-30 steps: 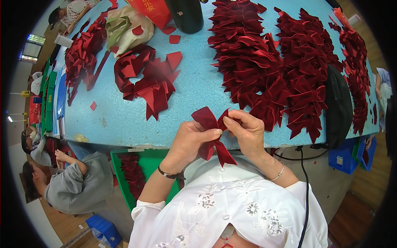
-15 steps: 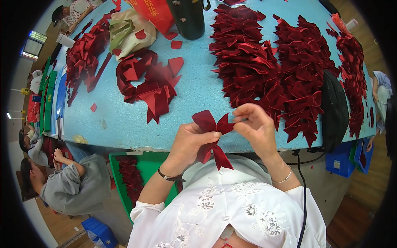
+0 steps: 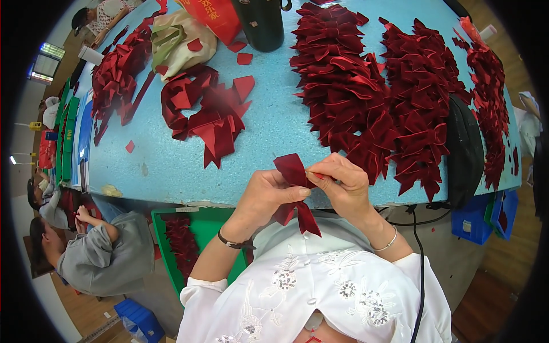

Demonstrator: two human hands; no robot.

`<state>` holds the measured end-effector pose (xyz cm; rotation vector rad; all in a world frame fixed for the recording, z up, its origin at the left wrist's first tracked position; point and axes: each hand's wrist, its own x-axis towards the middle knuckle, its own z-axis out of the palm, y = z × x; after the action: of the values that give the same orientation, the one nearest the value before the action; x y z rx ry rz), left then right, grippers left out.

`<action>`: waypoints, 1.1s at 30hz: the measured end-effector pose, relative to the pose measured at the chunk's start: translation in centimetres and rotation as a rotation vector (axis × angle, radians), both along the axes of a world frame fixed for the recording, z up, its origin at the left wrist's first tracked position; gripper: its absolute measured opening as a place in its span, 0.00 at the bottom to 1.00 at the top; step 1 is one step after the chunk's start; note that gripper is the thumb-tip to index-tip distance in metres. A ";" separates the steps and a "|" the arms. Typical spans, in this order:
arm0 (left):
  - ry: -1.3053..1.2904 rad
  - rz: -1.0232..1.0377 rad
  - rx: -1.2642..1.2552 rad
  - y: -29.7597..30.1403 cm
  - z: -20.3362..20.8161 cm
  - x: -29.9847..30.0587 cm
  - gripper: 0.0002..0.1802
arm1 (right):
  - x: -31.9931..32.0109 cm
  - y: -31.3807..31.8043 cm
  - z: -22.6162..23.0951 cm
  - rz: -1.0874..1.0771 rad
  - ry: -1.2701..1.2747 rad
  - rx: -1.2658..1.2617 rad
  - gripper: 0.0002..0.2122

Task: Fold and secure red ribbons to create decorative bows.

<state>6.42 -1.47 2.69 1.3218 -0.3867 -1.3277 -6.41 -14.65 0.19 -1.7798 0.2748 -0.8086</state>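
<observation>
A dark red velvet ribbon bow [image 3: 290, 170] is held over the table's near edge, its two tails hanging down. My left hand [image 3: 263, 198] pinches the bow at its middle, thumb on the front. My right hand [image 3: 341, 182] has thumb and fingertips closed on the bow's right loop, which they mostly cover. Beyond my hands, rows of similar bows [image 3: 337, 74] are stacked on the light blue table [image 3: 160, 166]. To the left lie loose red ribbon pieces [image 3: 214, 128].
A dark bottle [image 3: 260, 26], a red bag [image 3: 213, 17] and a cream cloth bag [image 3: 186, 43] stand at the far side. A black bag [image 3: 464, 151] lies right. A green crate [image 3: 163, 240] holds bows below the edge. Another person [image 3: 106, 251] sits at left.
My right hand has moved left and slightly down, and its fingers have closed on the bow's right loop. My left hand keeps its hold.
</observation>
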 end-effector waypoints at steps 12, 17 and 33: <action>-0.010 0.005 -0.002 0.3 -0.8 -0.9 0.11 | -0.1 2.1 -0.9 -0.206 -0.059 -0.094 0.04; -0.038 0.020 0.028 -0.4 0.5 -0.9 0.09 | -0.5 2.1 -0.8 -0.187 0.020 -0.059 0.03; 0.039 -0.089 0.063 1.1 0.9 1.6 0.09 | -1.2 -1.2 2.5 -0.269 -0.001 0.218 0.05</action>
<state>8.07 -0.41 3.64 1.3422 -0.3828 -1.4480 -7.66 -15.84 2.67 -1.5566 0.5886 -0.9315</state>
